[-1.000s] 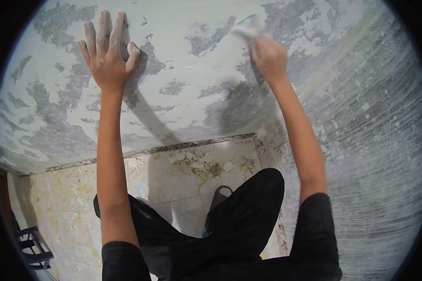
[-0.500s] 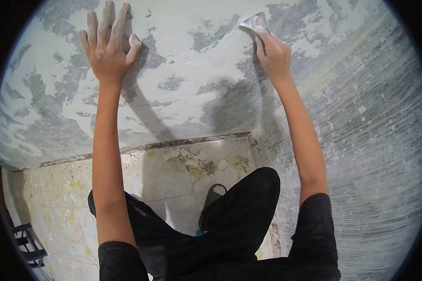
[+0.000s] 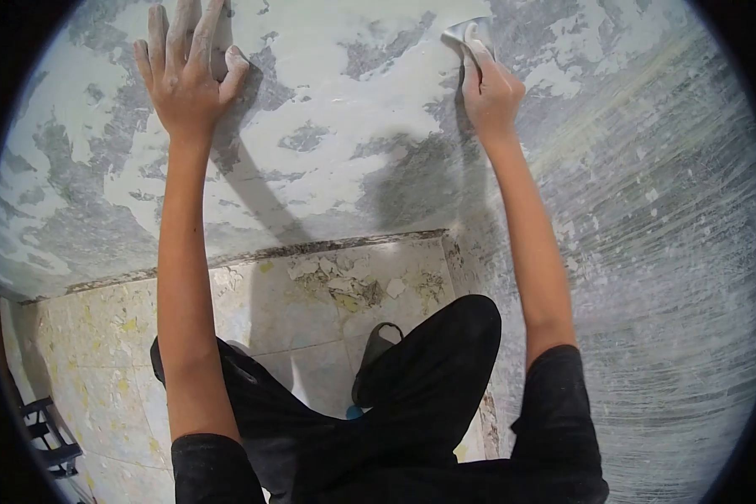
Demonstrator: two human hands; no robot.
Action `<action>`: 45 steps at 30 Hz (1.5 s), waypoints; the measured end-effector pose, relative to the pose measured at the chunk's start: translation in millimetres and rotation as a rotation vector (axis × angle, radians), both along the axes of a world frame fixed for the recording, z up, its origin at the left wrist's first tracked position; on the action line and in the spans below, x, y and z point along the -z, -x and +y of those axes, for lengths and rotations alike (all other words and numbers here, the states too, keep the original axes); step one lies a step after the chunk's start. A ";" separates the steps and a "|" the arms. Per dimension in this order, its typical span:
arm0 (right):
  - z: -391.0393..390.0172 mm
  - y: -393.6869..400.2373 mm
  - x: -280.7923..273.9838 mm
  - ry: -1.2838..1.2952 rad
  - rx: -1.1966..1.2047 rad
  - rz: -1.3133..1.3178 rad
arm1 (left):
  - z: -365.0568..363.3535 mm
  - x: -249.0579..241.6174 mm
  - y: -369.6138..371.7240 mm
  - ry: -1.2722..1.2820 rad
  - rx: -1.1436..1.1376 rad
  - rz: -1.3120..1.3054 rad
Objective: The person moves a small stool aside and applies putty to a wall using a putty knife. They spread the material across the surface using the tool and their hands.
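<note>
With fingers spread, my left hand [image 3: 188, 76] rests against the patchy white and grey wall [image 3: 328, 109]. Pale dust or putty coats its fingers. At the upper right my right hand [image 3: 490, 91] grips a metal putty knife [image 3: 457, 32], a finger pressed along its blade. The blade lies at the wall, beside a grey patch where the white layer is gone. Its handle is hidden in my hand.
A second wall [image 3: 672, 277], grey and streaked, meets the first at a corner on the right. Scraped flakes [image 3: 353, 290] lie on the tiled floor [image 3: 302, 328] near the wall's foot. A black rack-like object [image 3: 52, 441] stands at lower left.
My right hand has shifted slightly right with the putty knife, its blade now more tilted. My left hand sits a little further left and higher in view, still spread.
</note>
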State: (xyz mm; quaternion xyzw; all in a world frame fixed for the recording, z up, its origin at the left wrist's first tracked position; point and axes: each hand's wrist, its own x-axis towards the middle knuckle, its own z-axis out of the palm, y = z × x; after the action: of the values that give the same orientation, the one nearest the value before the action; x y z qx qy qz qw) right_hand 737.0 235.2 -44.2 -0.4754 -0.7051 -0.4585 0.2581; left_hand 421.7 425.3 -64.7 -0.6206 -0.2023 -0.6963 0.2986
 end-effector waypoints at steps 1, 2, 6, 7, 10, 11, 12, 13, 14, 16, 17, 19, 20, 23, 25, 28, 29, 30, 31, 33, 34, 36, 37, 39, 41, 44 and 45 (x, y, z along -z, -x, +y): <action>1.9 -2.9 12.0 0.018 -0.028 -0.003 | -0.7 -0.1 -1.2 -0.003 -0.003 0.005; 7.8 -5.2 22.2 0.028 -0.062 -0.003 | -0.1 0.0 -1.8 -0.004 0.004 -0.004; -2.2 -2.0 -0.2 -0.003 -0.017 0.128 | 2.6 0.6 -1.1 -0.019 0.035 -0.001; -1.4 -0.3 -0.2 0.041 -0.028 0.064 | 2.7 0.8 -1.6 -0.024 0.040 -0.003; 6.6 12.3 15.2 0.157 -0.059 -0.088 | 1.2 0.6 -2.8 -0.024 0.054 -0.007; 4.1 8.6 11.1 0.091 -0.039 -0.014 | 0.8 0.3 -2.6 -0.029 0.052 -0.004; 2.4 1.2 0.0 0.024 -0.019 0.056 | 0.6 -0.5 -2.7 -0.037 0.051 -0.006; 1.6 -2.8 -5.3 -0.043 0.001 0.123 | 0.9 -0.6 -2.9 -0.044 0.048 -0.010; 5.6 -1.7 -2.0 -0.028 -0.046 0.094 | 2.0 -0.3 -2.1 -0.044 0.050 -0.015; 9.8 17.3 7.2 0.004 -0.129 0.052 | 0.1 0.1 -3.4 -0.038 0.067 -0.009; 5.2 28.6 8.4 0.148 -0.066 -0.034 | -0.4 1.2 -3.1 -0.037 0.059 0.000; 3.2 22.2 -5.0 -0.022 0.005 0.181 | 1.5 0.3 -3.5 -0.043 0.042 -0.004; 1.4 19.1 -7.6 -0.100 0.042 0.285 | 1.4 1.8 -4.7 -0.040 0.044 -0.007; 12.5 18.3 29.1 0.202 -0.032 -0.082 | 1.5 2.5 -2.6 -0.042 0.035 -0.001; 3.3 11.3 12.5 0.091 -0.010 -0.010 | 4.1 1.3 -3.3 -0.055 0.027 -0.006; 4.0 26.1 9.7 -0.011 0.021 0.150 | 3.4 -0.4 -3.4 -0.082 0.053 -0.011; 6.7 36.6 19.0 0.075 0.026 0.086 | 2.6 -0.8 -3.6 -0.080 0.054 -0.012; 6.6 42.4 26.0 0.164 0.031 0.028 | 1.6 0.1 -3.2 -0.076 0.058 -0.008; 3.9 37.0 21.7 0.121 0.043 0.109 | 1.5 -0.5 -3.1 -0.075 0.061 -0.007; 1.5 21.7 2.4 0.035 0.057 0.252 | 3.4 -0.4 -3.0 -0.074 0.038 -0.009; 5.2 22.8 5.1 0.043 -0.001 0.168 | 3.7 0.9 -2.9 -0.069 0.025 -0.011; 10.8 28.9 15.3 0.056 -0.112 0.012 | 3.2 0.9 -2.1 -0.062 0.030 -0.008; 4.9 25.8 12.2 0.067 -0.066 0.041 | 1.4 0.3 -2.6 -0.058 0.038 -0.003; -4.1 18.3 -3.2 0.074 0.017 0.087 | 2.6 -1.4 -2.6 -0.054 0.030 -0.003; -3.6 22.6 5.1 0.062 0.114 0.243 | 2.8 2.8 -1.4 -0.024 0.015 -0.006; -6.1 41.2 31.1 0.218 0.092 0.134 | 5.4 6.2 0.8 0.012 0.008 0.005; -6.2 43.4 36.4 0.293 0.061 0.034 | 4.7 4.7 0.4 0.003 0.016 0.003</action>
State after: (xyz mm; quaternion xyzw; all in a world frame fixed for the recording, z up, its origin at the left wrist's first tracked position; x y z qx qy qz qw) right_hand 693.6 229.0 -80.7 -0.5367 -0.7454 -0.3502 0.1836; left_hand 421.4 430.0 -69.4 -0.6236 -0.1979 -0.6975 0.2923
